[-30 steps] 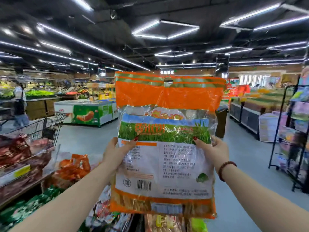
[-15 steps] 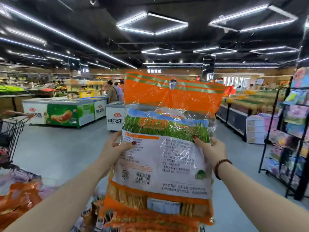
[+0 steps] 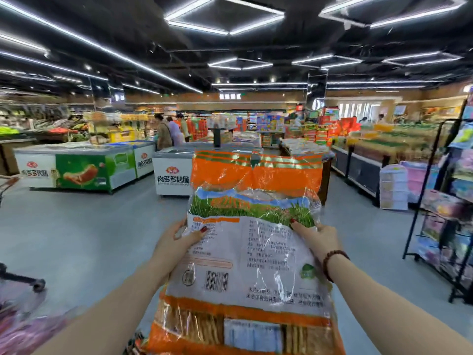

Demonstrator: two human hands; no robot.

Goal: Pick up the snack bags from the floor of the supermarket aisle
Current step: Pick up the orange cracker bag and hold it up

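The snack bag (image 3: 250,252) is being held up clear of the floor (image 3: 89,239), right in front of the camera. It's upright, with the top leaning away a bit and the barcode side facing back. It's being pinched at both side edges. The left grip (image 3: 176,242) is being closed on the left edge with the thumb laid across the print, and the right grip (image 3: 317,239) is being closed the same way on the right edge, with a beaded bracelet (image 3: 332,262) being worn on that wrist.

By the look of it, the pick-up of this bag is basically being wrapped up. To do it well, pressure is best being kept on the film edges only. Flat cracker-looking pieces are showing through the clear strip at the bottom, and those probably snap easily. The film is looking slick and crinkly, so the two-sided hold is being well used here.

Further out, chest freezers (image 3: 76,170), a few shoppers (image 3: 163,131) and a wire rack (image 3: 435,201) on the right are being caught in view. Something pinkish is being blurred at the lower left, and what it is can't be told.
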